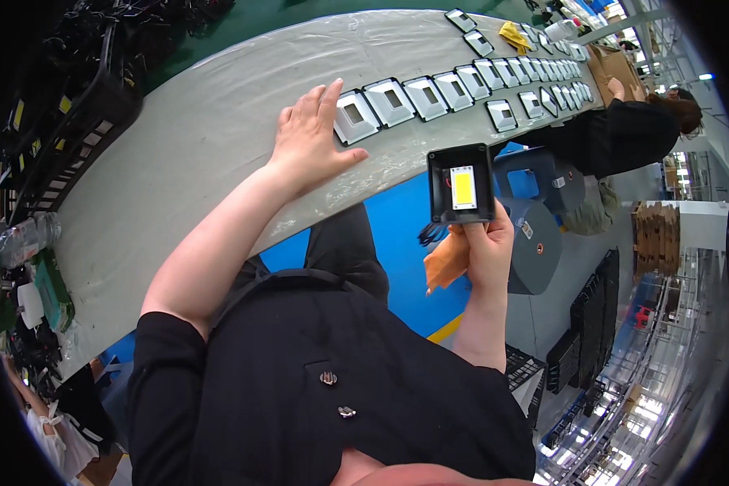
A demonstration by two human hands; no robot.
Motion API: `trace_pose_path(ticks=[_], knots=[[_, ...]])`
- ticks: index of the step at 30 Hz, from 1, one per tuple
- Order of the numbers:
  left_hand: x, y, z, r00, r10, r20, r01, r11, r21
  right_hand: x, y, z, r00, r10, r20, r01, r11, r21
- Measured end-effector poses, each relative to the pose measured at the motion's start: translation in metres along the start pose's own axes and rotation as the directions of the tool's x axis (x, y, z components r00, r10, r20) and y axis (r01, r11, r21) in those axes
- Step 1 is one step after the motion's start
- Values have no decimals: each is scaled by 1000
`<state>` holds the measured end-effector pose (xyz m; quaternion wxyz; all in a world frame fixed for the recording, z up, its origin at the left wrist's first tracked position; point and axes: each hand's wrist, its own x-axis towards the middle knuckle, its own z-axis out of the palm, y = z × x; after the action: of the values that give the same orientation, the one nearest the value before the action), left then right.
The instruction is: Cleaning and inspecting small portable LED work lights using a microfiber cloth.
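My left hand [309, 139] is over the table [194, 166], its fingers spread and nothing in its grip. Its thumb and forefinger are beside the end piece [356, 118] of a row of square white reflectors with black frames; whether they touch it I cannot tell. Off the table's near edge, my right hand [491, 243] grips a black LED floodlight housing [438, 193] with its open face upward. Inside sits a yellow LED panel [463, 188]. A black cable [432, 234] hangs below it, and an orange cloth [448, 261] droops from the same hand.
Rows of framed reflectors [471, 81] run along the table toward a co-worker [636, 134] at the far right. A yellow cloth [513, 36] lies behind them. Black crates [85, 121] stand at the left, near a plastic bottle [24, 241]. Dark blue chairs [535, 235] are at the right.
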<state>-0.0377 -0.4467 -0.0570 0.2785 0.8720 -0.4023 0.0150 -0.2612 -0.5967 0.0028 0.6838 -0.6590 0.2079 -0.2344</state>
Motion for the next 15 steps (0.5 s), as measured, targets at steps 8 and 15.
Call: trace_pose_path(ticks=[8,15], knots=[[-44,-39,-43,997,-81,-6,80,988,-132,24,-35,66,931,-264,252,365,716,-596],[-159,-96,-99,983,-164,-87,156,983,-94,36,-18,197,602,-293,743,799,226,-558]])
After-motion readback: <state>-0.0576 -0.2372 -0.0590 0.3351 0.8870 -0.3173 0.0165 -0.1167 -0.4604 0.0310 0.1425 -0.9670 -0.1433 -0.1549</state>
